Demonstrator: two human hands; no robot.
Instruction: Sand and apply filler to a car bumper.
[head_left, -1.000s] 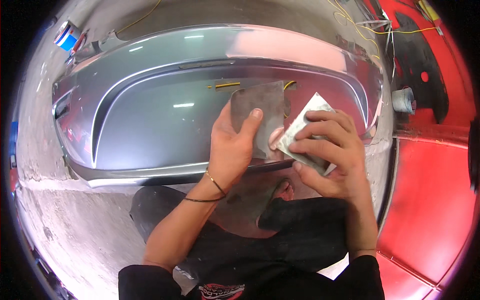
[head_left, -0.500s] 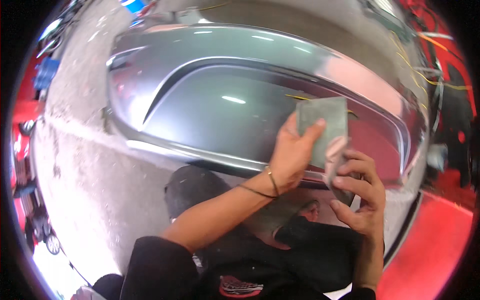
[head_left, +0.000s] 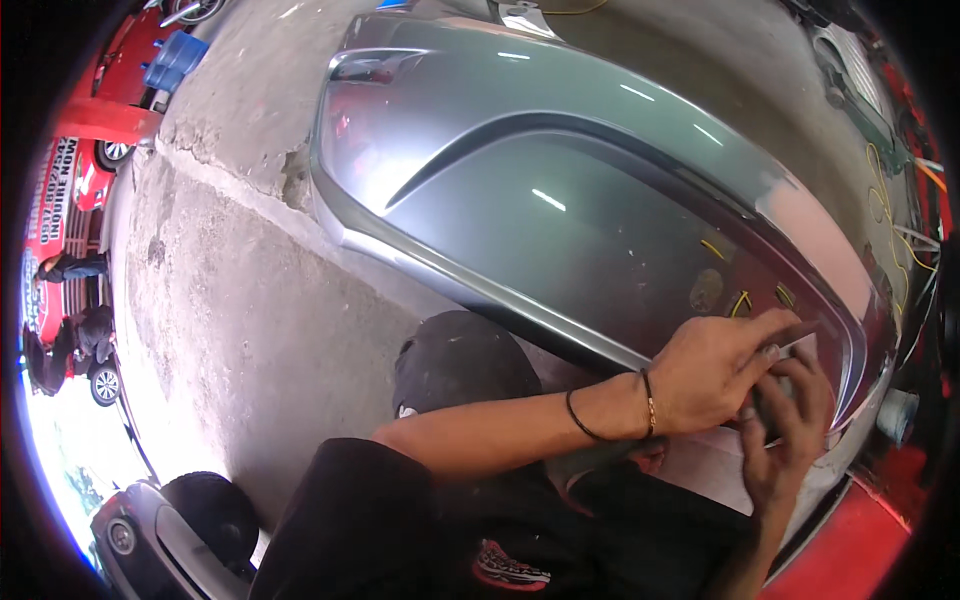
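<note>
My left hand point(head_left: 705, 370) reaches across to the right, fingers pinched on a thin piece of sandpaper point(head_left: 798, 341), seen almost edge-on. My right hand point(head_left: 795, 405) is just below and right of it, fingers curled, fingertips meeting the left fingers at the sheet. Most of the sheet is hidden between the two hands. Both hands are above the right end of a large silver-grey car bumper point(head_left: 560, 245), which lies across in front of me. A dull pinkish patch point(head_left: 815, 240) marks its far right edge, and its right end is reddish.
A black-clad knee point(head_left: 465, 365) is close to the bumper's near edge. Concrete floor point(head_left: 240, 300) lies to the left. Blue water jugs point(head_left: 175, 62), a red car point(head_left: 93, 185) and a person point(head_left: 70, 268) are far left. A yellow cord point(head_left: 880, 205) runs at the right.
My view has swung, so the bumper appears shifted right. The sandpaper, earlier broad and flat in my left hand, now shows nearly edge-on. My hands have come together.
</note>
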